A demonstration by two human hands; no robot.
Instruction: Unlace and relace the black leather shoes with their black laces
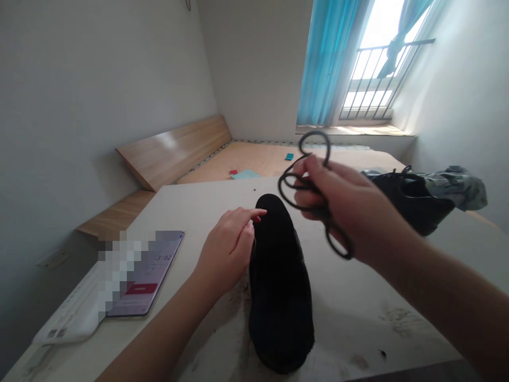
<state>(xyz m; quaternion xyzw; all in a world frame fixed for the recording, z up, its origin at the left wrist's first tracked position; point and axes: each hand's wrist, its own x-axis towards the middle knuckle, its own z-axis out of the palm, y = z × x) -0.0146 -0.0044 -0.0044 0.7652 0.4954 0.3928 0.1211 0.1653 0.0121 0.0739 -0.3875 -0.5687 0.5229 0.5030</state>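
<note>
The right hand (338, 207) is raised above the tabletop (358, 323) and grips a black shoelace (307, 183) between thumb and bunched fingers, with the lace's loops hanging above and below the hand. The left hand (226, 249) sits low beside a black shoe (280, 286), its index finger stretched out toward the shoe's far end and the other fingers loosely curled. The hand is right against the shoe's left side, though whether the skin touches it is hard to tell. The shoe lies lengthwise in the middle of the tabletop, its far end pointing toward the far edge and its near end close to the near edge, between the two hands and below the right one.

A second black shoe (413, 204) stands toward the far right of the tabletop, well apart from the first, with a short length of lace (406, 171) sticking up at its top. A crumpled grey-green camouflage cloth (457, 185) sits just behind it. That makes two hands, two shoes and one lace held.

Toward the left edge lie one smartphone (147, 273), its screen showing 3:02, and one white paper packet (67, 315), partly blurred, touching the phone's left side.
</note>
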